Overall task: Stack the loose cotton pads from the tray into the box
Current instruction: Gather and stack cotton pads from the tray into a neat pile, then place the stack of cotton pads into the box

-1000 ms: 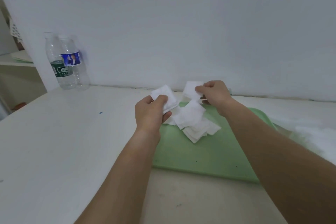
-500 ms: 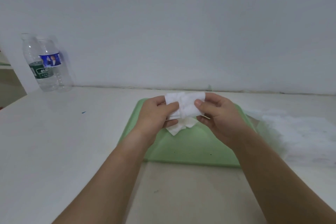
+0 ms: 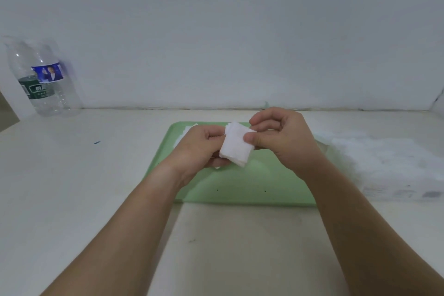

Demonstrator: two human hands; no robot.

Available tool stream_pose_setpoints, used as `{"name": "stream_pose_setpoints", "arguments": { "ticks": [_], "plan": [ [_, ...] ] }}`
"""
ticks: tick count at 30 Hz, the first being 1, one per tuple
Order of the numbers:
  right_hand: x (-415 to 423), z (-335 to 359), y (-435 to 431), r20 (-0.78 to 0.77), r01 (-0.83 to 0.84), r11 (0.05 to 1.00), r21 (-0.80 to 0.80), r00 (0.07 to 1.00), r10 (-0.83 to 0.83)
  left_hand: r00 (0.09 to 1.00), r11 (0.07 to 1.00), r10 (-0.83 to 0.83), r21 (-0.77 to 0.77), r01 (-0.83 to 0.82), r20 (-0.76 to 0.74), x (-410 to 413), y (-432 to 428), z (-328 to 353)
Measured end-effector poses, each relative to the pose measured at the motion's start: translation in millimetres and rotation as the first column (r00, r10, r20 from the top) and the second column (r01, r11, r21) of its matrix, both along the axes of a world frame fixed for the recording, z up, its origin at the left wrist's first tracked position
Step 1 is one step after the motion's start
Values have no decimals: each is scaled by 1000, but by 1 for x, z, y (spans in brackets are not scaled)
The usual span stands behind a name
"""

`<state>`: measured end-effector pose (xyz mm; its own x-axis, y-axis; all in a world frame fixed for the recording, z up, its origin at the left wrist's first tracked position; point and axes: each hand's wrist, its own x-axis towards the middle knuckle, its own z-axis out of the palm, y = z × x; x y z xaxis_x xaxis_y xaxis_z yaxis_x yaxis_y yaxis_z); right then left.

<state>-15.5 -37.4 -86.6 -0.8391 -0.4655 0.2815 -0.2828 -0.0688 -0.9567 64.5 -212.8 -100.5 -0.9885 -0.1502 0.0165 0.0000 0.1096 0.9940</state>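
A small stack of white square cotton pads (image 3: pixel 235 148) is held between both hands above the green tray (image 3: pixel 252 187). My left hand (image 3: pixel 201 149) grips the stack's left side with curled fingers. My right hand (image 3: pixel 281 139) pinches its right edge between thumb and fingers. A few more white pads (image 3: pixel 186 131) lie on the tray's far left part, mostly hidden behind my left hand. No box is clearly visible.
Two clear plastic water bottles (image 3: pixel 45 79) stand at the far left against the wall. A crumpled translucent white plastic wrapping (image 3: pixel 384 166) lies on the table right of the tray. The pale table (image 3: pixel 72 187) extends left and toward me.
A second ago each hand held separate pads over a loose pile on the tray. The hands have come together and now hold one squared-up stack; the view has shifted.
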Motion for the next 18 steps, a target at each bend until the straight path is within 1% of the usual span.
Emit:
{"name": "stream_pose_setpoints", "arguments": {
  "ticks": [3,13,14,17,18],
  "plan": [
    [-1,-1,1,-21,16,1000,23,1000,-16,1000,1000,19,-2,-19,9,0,1,1],
    [-6,-6,0,-107,113,987,118,989,-100,999,1000,8,-18,-8,32,2,7,3],
    [-6,-6,0,-123,124,984,128,986,-108,999,1000,14,-4,-14,44,1,8,3],
    [-6,-6,1,-180,141,979,148,977,-114,996,992,40,112,-50,85,0,12,7],
    [-6,-5,2,-206,146,977,154,972,-112,997,994,27,102,-34,69,1,12,7]
  ]
}}
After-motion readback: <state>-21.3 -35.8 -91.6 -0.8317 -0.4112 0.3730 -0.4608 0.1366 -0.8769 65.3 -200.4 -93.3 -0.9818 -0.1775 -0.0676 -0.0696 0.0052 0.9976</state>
